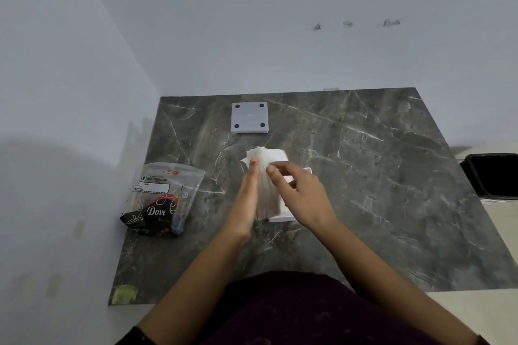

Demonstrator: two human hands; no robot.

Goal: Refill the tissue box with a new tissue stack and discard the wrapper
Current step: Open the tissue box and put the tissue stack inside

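Note:
A white tissue stack [266, 176] stands on edge in the middle of the dark marble slab, fanned at its far end. My left hand [248, 199] presses flat against the stack's left side. My right hand [297, 190] grips its right side with fingers curled over the top. Under and behind my right hand lies the white tissue box [281, 217], mostly hidden. The empty clear wrapper [164, 196] with black and red print lies on the slab at the left. The box's white square lid [249, 117], with dark feet at its corners, rests near the back wall.
The marble slab [378, 190] sits in a corner with walls at the left and back. A black bin [493, 175] stands off the slab's right edge. My dark clothing fills the bottom of the view.

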